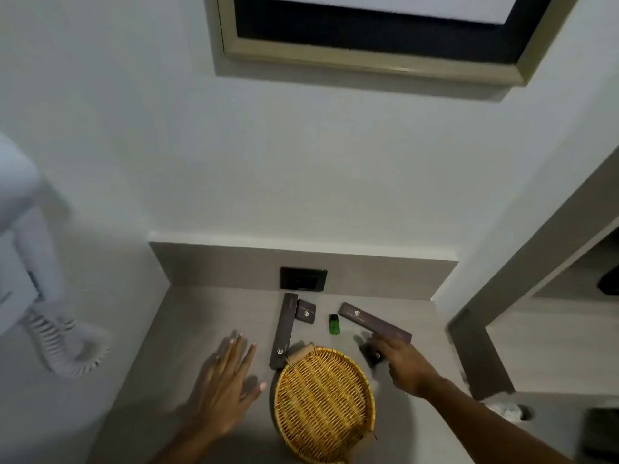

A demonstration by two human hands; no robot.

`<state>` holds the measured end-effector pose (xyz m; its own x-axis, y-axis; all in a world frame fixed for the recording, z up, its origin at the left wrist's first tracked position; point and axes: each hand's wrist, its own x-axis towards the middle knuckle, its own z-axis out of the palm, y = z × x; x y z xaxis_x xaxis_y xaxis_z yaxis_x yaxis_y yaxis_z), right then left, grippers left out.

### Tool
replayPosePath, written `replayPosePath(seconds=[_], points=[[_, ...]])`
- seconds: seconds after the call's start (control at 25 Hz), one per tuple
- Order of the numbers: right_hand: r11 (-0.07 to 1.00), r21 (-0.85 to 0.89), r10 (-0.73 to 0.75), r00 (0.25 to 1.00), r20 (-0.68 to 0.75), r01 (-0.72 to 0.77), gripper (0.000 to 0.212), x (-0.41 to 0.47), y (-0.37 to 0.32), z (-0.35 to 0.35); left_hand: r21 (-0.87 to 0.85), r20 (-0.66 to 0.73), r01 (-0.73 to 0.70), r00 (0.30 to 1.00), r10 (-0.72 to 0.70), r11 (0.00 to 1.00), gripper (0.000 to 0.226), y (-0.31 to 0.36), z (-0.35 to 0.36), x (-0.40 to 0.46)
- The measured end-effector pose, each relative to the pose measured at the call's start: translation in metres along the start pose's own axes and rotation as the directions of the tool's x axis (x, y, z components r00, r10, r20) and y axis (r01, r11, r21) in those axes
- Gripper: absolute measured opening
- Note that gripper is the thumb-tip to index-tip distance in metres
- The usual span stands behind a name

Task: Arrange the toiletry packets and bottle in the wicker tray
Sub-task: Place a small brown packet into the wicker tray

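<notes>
A round wicker tray (323, 405) lies on the grey counter, holding nothing. Left of its far rim runs a long dark packet (284, 329), with a small square dark packet (305, 311) beside its far end. A small green bottle (334, 324) stands behind the tray. Another long dark packet (373, 321) lies slanted at the back right. My right hand (403, 365) is closed around a small dark packet (375, 356) just right of the tray. My left hand (227, 380) hovers flat over the counter to the tray's left, fingers spread, holding nothing.
A white wall-mounted hair dryer (20, 229) with a coiled cord (63, 343) hangs at the left. A black socket (303, 278) sits in the backsplash. A framed mirror (378, 31) hangs above. A grey frame (482, 349) borders the counter on the right.
</notes>
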<state>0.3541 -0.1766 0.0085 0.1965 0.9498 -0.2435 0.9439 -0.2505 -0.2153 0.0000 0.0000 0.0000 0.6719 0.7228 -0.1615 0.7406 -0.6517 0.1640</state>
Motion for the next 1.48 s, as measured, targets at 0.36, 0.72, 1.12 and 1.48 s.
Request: replayPosePath(seconds=[0.36,0.72,1.12,1.48], points=[[0.990,0.044,0.131,0.991,0.018,-0.132,0.073,0.028,0.001,0.023,-0.070,0.135,-0.013,0.991,0.022,0.997,0.083,-0.009,0.057,-0.021],[0.895,0.196,0.418,0.907,-0.052,-0.401,0.057,0.025,-0.022,0.046,-0.038,0.135,-0.020,0.991,0.025,0.999,0.089,-0.008,0.070,-0.024],[0.754,0.641,0.179,0.984,0.010,-0.143,0.072,0.002,-0.073,0.014,-0.048,0.108,-0.100,0.989,0.105,0.994,0.089,-0.015,0.080,-0.022],[0.950,0.243,-0.260,0.929,0.263,0.197,0.053,0.028,-0.132,0.051,-0.064,0.065,-0.100,0.992,0.104,0.993,0.087,-0.016,0.078,-0.020]])
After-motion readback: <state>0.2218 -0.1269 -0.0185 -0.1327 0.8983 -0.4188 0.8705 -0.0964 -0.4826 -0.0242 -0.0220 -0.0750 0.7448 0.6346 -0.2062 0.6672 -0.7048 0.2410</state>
